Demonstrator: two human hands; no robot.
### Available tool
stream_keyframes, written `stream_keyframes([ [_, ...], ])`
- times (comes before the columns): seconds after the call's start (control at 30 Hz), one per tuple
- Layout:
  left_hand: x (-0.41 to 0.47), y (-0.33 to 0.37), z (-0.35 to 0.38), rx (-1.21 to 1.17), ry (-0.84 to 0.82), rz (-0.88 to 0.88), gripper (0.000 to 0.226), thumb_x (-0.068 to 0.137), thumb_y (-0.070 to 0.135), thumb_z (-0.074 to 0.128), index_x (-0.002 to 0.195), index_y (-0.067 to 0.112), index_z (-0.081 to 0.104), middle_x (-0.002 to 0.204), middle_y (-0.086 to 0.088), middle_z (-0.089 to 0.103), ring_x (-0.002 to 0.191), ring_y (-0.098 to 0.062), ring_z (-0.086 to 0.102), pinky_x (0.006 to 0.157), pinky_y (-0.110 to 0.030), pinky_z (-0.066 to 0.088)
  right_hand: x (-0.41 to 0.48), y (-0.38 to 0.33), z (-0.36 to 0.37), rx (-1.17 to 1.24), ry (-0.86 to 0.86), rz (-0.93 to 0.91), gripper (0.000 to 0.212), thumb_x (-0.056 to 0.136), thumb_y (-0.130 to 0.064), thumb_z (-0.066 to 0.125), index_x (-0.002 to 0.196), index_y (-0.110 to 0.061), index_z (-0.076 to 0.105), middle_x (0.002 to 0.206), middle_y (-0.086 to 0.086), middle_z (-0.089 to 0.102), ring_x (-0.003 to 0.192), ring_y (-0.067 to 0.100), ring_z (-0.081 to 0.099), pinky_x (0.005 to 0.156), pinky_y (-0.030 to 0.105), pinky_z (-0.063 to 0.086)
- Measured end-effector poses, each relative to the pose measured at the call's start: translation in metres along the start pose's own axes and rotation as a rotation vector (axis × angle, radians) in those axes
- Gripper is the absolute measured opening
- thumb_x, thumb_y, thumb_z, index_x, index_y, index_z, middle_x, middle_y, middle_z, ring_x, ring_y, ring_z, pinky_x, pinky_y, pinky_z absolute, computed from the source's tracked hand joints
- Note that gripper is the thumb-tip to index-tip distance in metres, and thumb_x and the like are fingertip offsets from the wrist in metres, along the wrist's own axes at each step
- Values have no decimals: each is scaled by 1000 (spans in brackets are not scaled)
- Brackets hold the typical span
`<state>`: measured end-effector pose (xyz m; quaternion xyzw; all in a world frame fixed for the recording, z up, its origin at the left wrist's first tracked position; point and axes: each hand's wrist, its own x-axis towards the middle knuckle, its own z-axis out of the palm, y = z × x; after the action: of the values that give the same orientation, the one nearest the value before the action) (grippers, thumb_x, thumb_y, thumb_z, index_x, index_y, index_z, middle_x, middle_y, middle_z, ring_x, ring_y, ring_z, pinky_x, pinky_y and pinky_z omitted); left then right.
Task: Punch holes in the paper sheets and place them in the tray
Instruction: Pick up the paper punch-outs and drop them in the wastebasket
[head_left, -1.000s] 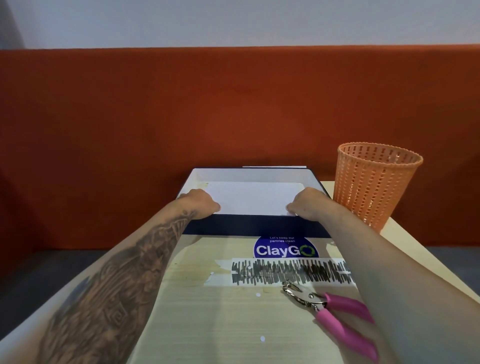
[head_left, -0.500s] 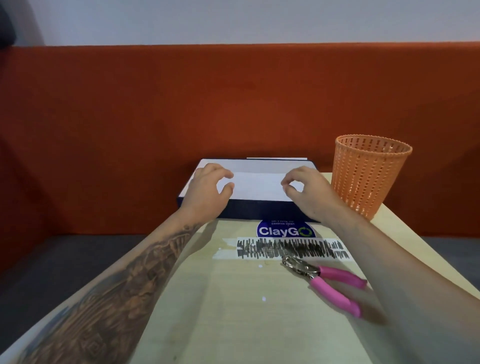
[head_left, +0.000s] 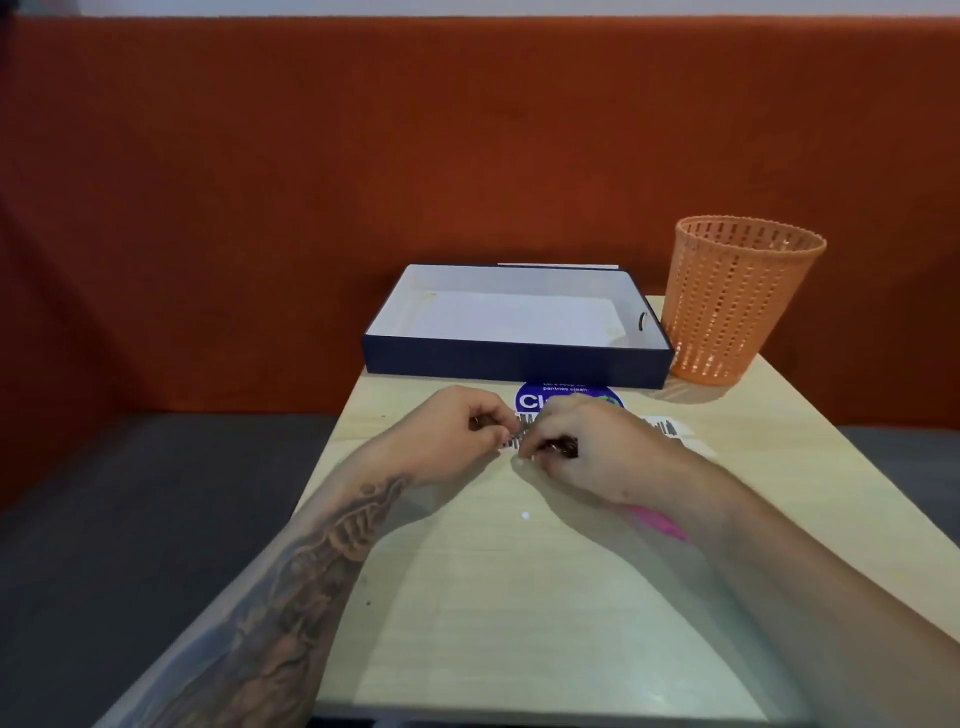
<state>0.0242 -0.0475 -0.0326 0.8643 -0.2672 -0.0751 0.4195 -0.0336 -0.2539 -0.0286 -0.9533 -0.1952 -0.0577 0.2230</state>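
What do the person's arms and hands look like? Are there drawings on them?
Yes! The left forearm is covered in a big dark tattoo with swirly patterns, stopping near the wrist. The right forearm has no drawings. Both arms are bare, with no sleeves, and neither the left hand nor the right hand wears a glove.

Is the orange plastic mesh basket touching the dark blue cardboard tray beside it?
Cannot tell. In the head view the orange plastic mesh basket meets the right corner of the dark blue cardboard tray with no visible gap, but overlap from this angle could hide one.

Pale wooden table (head_left: 519, 597), navy tray (head_left: 519, 358), orange basket (head_left: 737, 301), pink hole punch (head_left: 657, 522), round sticker (head_left: 569, 397)
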Motion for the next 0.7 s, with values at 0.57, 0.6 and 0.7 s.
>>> stream_keyframes([
  [0.57, -18, 19, 0, 254, -281, -40, 56, 61, 48, 93, 102, 30, 59, 90, 10, 55, 75, -7, 50, 68, -27, 46, -10, -16, -10, 230, -224, 49, 37, 84, -2, 65, 94, -32, 85, 102, -7, 69, 99, 10, 65, 92, 31, 50],
  [0.6, -18, 20, 1, 264, -272, -34, 56, 61, 49, 92, 101, 31, 58, 91, 9, 55, 75, -8, 50, 68, -28, 46, -10, -16, -11, 246, -229, 59, 36, 84, -2, 66, 93, -31, 85, 103, -7, 69, 100, 11, 65, 93, 30, 49],
  [0.7, -16, 16, 1, 189, -267, -33, 47, 67, 43, 91, 100, 28, 61, 89, 6, 54, 74, -9, 48, 68, -30, 45, -11, -15, -13, 256, -232, 68, 31, 82, -3, 69, 90, -29, 84, 103, -8, 71, 99, 9, 66, 90, 29, 49],
])
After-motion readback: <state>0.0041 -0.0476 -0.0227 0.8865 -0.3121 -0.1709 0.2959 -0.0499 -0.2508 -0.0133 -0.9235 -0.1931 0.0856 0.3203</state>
